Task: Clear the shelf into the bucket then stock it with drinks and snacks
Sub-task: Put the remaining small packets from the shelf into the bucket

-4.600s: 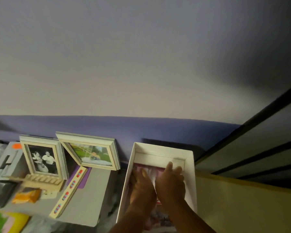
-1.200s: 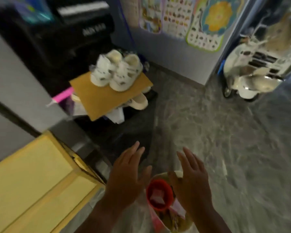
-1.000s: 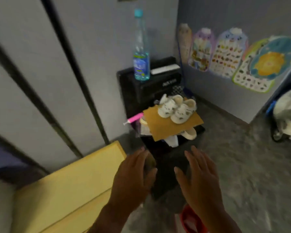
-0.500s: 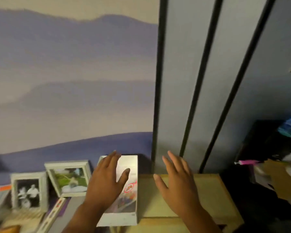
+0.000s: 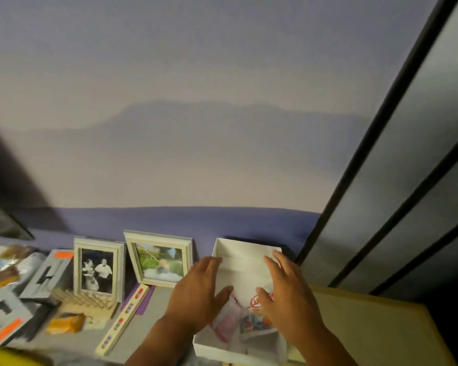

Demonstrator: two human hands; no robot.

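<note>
Hands are hovering spread and empty: we are reaching our left hand (image 5: pixel 196 294) and right hand (image 5: pixel 288 294) over the shallow white cardboard box (image 5: pixel 245 253) of crinkly snack packets (image 5: pixel 238 319), lower centre. Lifting it unevenly risks spilling packets or bumping the white-framed colour photo (image 5: pixel 159 260) beside it.

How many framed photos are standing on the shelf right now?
2. A black-and-white framed photo stands left of a colour framed photo, both leaning against the wall, left of the white box. Clutter at far left may hide others.

An open white box (image 5: pixel 245 256) sits on the shelf (image 5: pixel 154 326), near its back edge toward the right end. Inside lie crumpled snack packets (image 5: pixel 245 322), pink, white and multicoloured, heaped at the front.
</note>
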